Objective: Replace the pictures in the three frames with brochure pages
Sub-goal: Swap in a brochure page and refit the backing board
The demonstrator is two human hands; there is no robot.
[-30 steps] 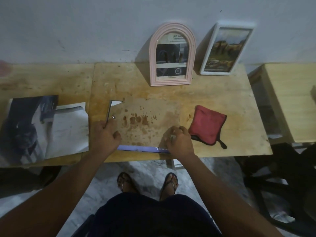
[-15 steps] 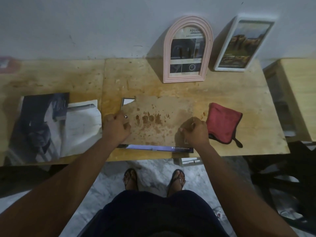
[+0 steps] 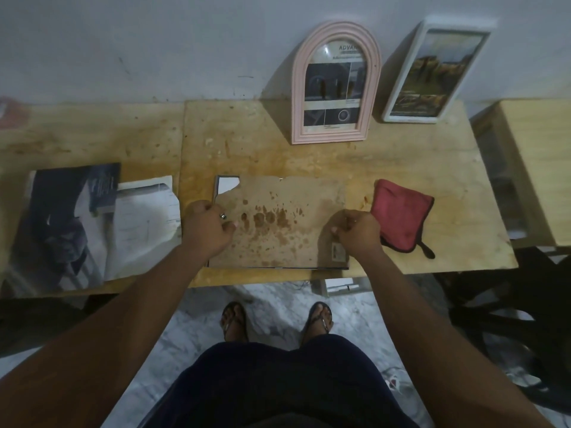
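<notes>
**Face-down frame between two hands**

A frame (image 3: pixel 278 223) lies face down near the front edge of the wooden table (image 3: pixel 401 168). Its brown backing board (image 3: pixel 293 242) is blotched with darker stains. The board's far left corner is torn away, showing white beneath, and a small label (image 3: pixel 338 251) sits near the right edge.

The left hand (image 3: pixel 207 225) rests on the board's left edge with its fingers curled, beside a small metal clip (image 3: pixel 223 216). I cannot tell whether it grips anything. The right hand (image 3: pixel 358 233) has its fingertips bunched at the right edge, and what they pinch is too small to make out.

Brochure pages (image 3: pixel 92 223) lie to the left and a red cloth (image 3: pixel 401 214) to the right. A pink arched frame (image 3: pixel 336 84) and a white frame (image 3: pixel 432 72) lean against the wall.
</notes>
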